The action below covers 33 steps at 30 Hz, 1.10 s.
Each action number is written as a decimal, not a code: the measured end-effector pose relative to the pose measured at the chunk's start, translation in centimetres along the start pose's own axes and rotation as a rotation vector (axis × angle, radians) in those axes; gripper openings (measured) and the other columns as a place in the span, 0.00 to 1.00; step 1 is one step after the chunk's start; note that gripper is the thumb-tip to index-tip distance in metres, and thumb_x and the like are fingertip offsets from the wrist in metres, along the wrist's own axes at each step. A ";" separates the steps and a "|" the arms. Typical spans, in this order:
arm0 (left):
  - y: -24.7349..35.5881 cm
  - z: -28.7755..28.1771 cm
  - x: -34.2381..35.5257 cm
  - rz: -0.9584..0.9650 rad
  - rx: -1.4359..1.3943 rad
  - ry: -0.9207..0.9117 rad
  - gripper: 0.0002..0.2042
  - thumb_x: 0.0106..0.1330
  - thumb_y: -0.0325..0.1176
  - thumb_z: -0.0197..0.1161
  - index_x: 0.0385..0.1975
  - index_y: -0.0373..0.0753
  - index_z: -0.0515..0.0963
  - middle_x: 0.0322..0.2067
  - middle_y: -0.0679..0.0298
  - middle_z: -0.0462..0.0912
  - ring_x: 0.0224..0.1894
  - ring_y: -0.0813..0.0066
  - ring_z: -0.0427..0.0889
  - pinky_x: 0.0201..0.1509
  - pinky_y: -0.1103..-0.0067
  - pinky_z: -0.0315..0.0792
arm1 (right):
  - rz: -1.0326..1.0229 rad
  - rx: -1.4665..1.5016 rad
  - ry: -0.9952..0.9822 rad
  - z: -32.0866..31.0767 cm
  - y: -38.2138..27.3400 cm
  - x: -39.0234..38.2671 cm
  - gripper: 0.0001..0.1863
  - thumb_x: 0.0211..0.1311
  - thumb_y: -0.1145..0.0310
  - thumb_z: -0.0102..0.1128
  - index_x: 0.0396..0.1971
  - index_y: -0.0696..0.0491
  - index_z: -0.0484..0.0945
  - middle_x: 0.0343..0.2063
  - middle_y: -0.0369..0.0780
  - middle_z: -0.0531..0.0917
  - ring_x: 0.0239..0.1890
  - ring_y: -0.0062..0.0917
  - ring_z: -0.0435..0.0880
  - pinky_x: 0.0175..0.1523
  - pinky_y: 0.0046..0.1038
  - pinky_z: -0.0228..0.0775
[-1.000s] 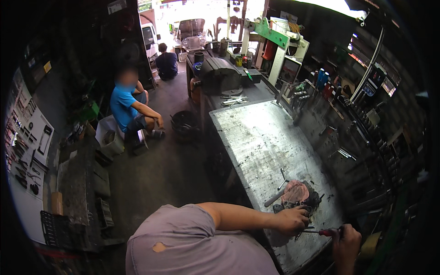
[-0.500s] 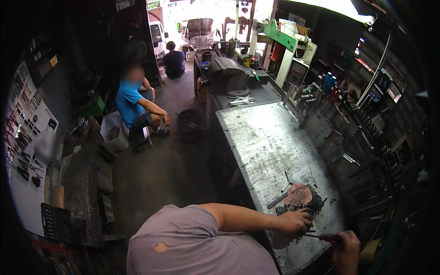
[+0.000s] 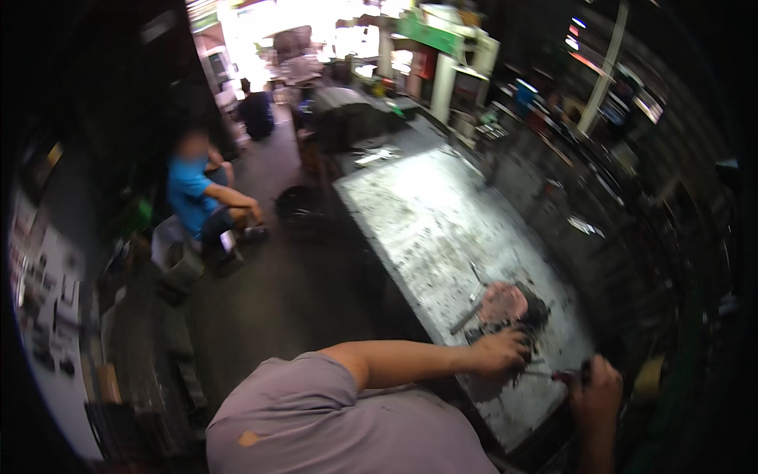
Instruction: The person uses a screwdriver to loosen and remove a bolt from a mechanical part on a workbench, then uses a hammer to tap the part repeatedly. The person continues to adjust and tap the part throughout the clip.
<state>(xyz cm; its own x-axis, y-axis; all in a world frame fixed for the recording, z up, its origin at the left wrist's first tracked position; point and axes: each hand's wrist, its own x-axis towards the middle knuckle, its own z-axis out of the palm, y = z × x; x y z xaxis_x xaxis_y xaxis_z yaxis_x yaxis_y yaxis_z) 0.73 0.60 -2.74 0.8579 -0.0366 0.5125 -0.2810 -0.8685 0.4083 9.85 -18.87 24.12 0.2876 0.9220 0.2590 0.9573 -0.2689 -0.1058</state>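
On the metal-topped bench (image 3: 410, 229), my left hand (image 3: 503, 352) is curled over a dark, greasy metal part (image 3: 535, 316), holding it near the bench's near end. My right hand (image 3: 598, 393) grips a screwdriver (image 3: 562, 377) with a red and dark handle. Its thin shaft points left, toward the part beneath my left fingers; whether the tip touches is too blurred to tell. Against the part lies a pink, rag-like piece (image 3: 504, 302). Beside that, a grey bar (image 3: 466, 317) rests on the bench.
Farther along stand a large vise (image 3: 339, 118) and a pile of wrenches (image 3: 375, 156). A green and white press-like frame (image 3: 430, 33) rises behind. To the left, a person in a blue shirt (image 3: 189, 189) sits by a white bin (image 3: 174, 253) and a black tub (image 3: 300, 207). Another person (image 3: 257, 114) sits farther off.
The whole view has tilted and shifted, blurring the scene and moving the background left. Both hands keep their holds on the metal part and the screwdriver.
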 end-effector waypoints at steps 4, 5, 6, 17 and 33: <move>0.4 -0.5 -0.4 -0.114 -0.030 -0.039 0.19 0.59 0.45 0.77 0.50 0.51 0.93 0.64 0.66 0.86 0.73 0.50 0.74 0.80 0.54 0.66 | -0.156 0.217 -0.002 -0.3 1.3 -0.2 0.20 0.59 0.64 0.85 0.44 0.55 0.83 0.30 0.47 0.87 0.36 0.49 0.89 0.42 0.46 0.80; 0.5 -0.7 -0.3 -0.058 0.014 -0.022 0.17 0.60 0.44 0.77 0.49 0.51 0.94 0.61 0.67 0.87 0.73 0.51 0.74 0.78 0.55 0.68 | -0.134 0.142 0.024 -0.1 1.4 -0.3 0.22 0.59 0.62 0.86 0.45 0.56 0.83 0.31 0.47 0.87 0.35 0.47 0.90 0.40 0.45 0.80; 0.6 -0.9 -0.2 -0.059 -0.032 -0.007 0.16 0.60 0.44 0.76 0.46 0.49 0.93 0.58 0.67 0.88 0.71 0.54 0.74 0.80 0.53 0.63 | -0.046 0.078 -0.016 0.0 1.6 -0.4 0.23 0.58 0.61 0.86 0.45 0.57 0.83 0.31 0.47 0.88 0.35 0.46 0.90 0.39 0.44 0.80; 1.6 -2.4 1.0 -0.021 0.049 0.005 0.10 0.65 0.47 0.75 0.40 0.51 0.92 0.51 0.69 0.87 0.68 0.53 0.78 0.82 0.47 0.62 | 0.079 -0.073 -0.131 0.0 1.2 -0.1 0.17 0.60 0.63 0.84 0.40 0.56 0.86 0.29 0.43 0.86 0.35 0.43 0.91 0.38 0.42 0.81; 1.4 -2.3 0.6 -0.011 0.044 -0.021 0.11 0.65 0.46 0.75 0.41 0.50 0.92 0.52 0.69 0.86 0.66 0.55 0.78 0.84 0.47 0.60 | -0.085 0.092 0.017 -0.1 1.2 -0.5 0.19 0.67 0.55 0.79 0.35 0.55 0.81 0.26 0.45 0.84 0.31 0.44 0.89 0.37 0.46 0.80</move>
<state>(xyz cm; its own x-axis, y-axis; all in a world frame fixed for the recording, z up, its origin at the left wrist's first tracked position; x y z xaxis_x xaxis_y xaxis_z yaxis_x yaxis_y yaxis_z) -0.16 0.46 -0.12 0.8696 -0.0366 0.4923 -0.2526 -0.8899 0.3799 10.86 -19.67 24.00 0.2063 0.9353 0.2875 0.9720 -0.1619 -0.1705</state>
